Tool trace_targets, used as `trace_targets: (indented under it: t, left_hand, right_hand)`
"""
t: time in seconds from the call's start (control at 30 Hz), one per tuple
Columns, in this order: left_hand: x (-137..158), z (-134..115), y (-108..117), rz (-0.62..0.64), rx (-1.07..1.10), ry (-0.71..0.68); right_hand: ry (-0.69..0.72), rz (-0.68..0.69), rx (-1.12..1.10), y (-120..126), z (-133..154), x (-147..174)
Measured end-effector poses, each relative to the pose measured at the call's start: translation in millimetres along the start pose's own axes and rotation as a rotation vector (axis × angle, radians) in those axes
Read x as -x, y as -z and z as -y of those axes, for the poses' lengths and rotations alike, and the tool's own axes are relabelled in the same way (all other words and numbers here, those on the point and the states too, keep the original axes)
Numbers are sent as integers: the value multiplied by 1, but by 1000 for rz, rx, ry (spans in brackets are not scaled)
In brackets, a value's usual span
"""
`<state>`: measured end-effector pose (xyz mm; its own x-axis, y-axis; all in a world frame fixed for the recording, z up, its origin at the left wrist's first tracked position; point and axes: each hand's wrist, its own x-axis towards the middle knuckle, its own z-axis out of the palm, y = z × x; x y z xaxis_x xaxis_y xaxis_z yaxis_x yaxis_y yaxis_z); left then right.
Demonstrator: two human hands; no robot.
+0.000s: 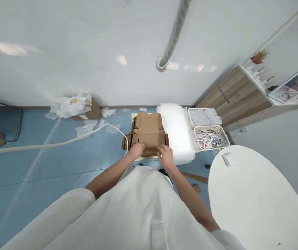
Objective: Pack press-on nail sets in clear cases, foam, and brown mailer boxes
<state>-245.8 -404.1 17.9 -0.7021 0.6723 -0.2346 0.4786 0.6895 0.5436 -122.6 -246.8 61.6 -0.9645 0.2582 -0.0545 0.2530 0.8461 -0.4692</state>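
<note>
A brown cardboard box (149,139), partly unfolded with its lid flap standing toward the wall, lies in front of me on top of other flattened cardboard. My left hand (137,150) has its fingers curled on the near left corner of this box. At the near right corner, my right hand (165,156) grips the same front edge, fingers bent over the card. The fingertips of both hands are partly hidden. Beside the box on the right is a thick stack of white foam sheets (176,133).
Two white plastic baskets (211,149) stand right of the foam, one holding many printed packets. A round white table (258,198) is at the lower right. A white hose (68,141) crosses the floor at left, near a carton (94,110) heaped with scrap wrapping.
</note>
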Motion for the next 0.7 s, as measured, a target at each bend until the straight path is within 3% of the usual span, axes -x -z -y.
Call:
trace_targets:
  t: [0.1, 0.23, 0.33, 0.4, 0.5, 0.7]
  left_hand:
    - [0, -4, 4, -6, -36, 13]
    - [3, -8, 16, -74, -69, -46]
    - [9, -11, 23, -154, -15, -107]
    - [14, -13, 24, -189, 62, -132]
    - [21, -15, 20, -207, 175, -159]
    - [30, -24, 2, -212, 356, -204]
  right_hand:
    - [54, 203, 99, -14, 5, 8]
    - [-19, 266, 30, -21, -3, 8]
    - [-117, 206, -240, -12, -13, 3]
    - [-252, 76, -436, -1, -19, -1]
    - [-455, -160, -506, 18, -24, -7]
    - [-502, -72, -516, 45, -25, -25]
